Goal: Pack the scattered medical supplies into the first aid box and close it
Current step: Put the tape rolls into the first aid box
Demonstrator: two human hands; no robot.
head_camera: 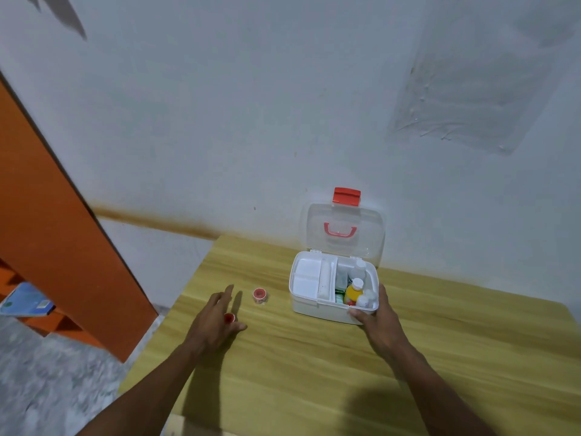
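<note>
The white first aid box (314,305) stands on the wooden table with its clear lid (371,228) upright; the lid carries a red latch and a red handle. A white tray fills the box's left half, and several bottles, one of them yellow (354,292), stand in its right half. My right hand (377,322) grips the box's front right corner, thumb on the front wall. A red-cored tape roll (259,296) lies left of the box. My left hand (213,319) hovers with its fingers stretched out, and a small red roll (229,317) shows between its thumb and fingers.
The table (314,372) stands against a pale wall, with its left edge close to my left arm. An orange panel (63,240) leans at the left over grey floor, and a blue packet (25,300) lies beneath it.
</note>
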